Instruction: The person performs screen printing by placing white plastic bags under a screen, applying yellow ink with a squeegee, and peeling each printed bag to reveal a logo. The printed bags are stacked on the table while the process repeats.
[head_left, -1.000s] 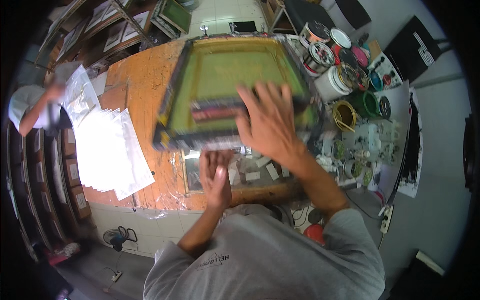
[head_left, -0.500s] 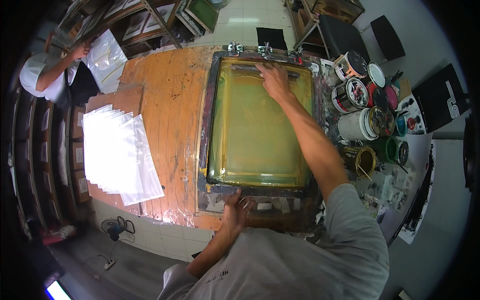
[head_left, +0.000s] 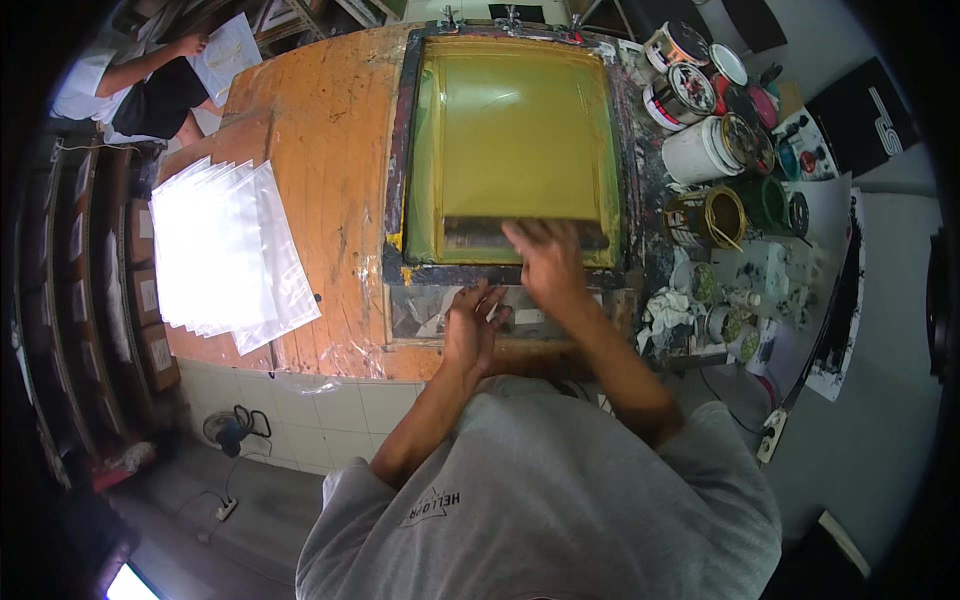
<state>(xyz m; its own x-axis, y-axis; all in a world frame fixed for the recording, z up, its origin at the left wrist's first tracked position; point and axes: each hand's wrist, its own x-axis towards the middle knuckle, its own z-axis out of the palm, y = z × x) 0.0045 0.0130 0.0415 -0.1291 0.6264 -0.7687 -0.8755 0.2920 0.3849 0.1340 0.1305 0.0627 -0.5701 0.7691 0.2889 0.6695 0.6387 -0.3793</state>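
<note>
My right hand [head_left: 548, 262] is closed on a dark, long squeegee [head_left: 475, 233], slightly blurred, which lies across the near end of a screen's yellow-green mesh [head_left: 525, 130]. The dark screen frame [head_left: 396, 170] is down flat on the wooden table. Just at the frame's near bar, my left hand [head_left: 474, 322] has its fingers apart, palm partly up, with nothing seen in it; its fingertips touch or nearly touch the bar. Left of the screen, fanned clear plastic bags [head_left: 215, 250] lie on the table, bright with glare.
Metal hinge clamps [head_left: 512, 18] hold the frame's far side. Paint tubs and cans [head_left: 692, 148] crowd the right, with a crumpled white rag [head_left: 668, 312] nearer me. At the far left a person [head_left: 160, 90] holds a clear sheet [head_left: 225, 58]. A small fan [head_left: 228, 428] stands on the floor.
My right hand has drawn the squeegee from the screen's far end to its near end. My left hand remains by the near bar. The view has shifted, so the table appears higher.
</note>
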